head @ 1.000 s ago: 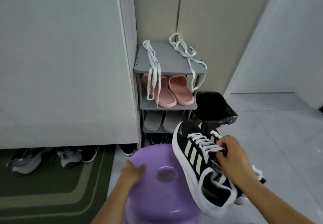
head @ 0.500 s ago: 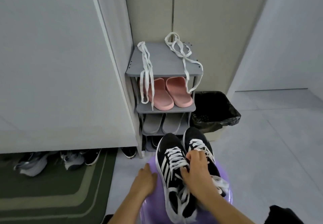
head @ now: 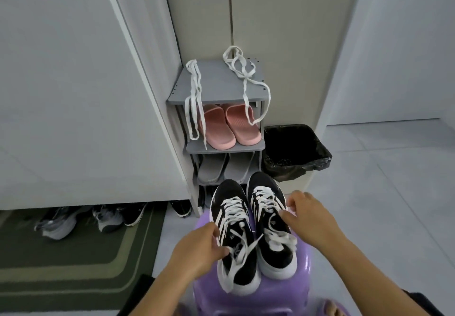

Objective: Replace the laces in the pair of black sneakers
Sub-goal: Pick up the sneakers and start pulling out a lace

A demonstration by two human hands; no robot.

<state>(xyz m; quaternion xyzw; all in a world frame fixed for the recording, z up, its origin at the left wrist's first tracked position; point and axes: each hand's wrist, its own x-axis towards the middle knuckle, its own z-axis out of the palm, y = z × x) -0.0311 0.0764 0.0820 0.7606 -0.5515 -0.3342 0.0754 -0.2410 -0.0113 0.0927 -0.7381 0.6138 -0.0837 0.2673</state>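
Both black sneakers stand side by side on the purple stool, toes pointing away from you, each threaded with its old white laces, the ends lying loose over the tongues. Your hands are apart. Your left hand curls against the outer side of the left sneaker, thumb by a loose lace end; whether it pinches that end I cannot tell. Your right hand hovers at the outer side of the right sneaker, fingers loosely curled, nothing visibly held.

Work one shoe at a time: steady it by the heel and draw the lace out from the top eyelets down, so it cannot snag.

The spare white laces drape over the top of the grey shoe rack beyond the stool, hanging past the pink slippers. A black-lined bin stands just right of the rack. Nothing blocks that reach, though the stool top is crowded and a hard tug could tip a sneaker off
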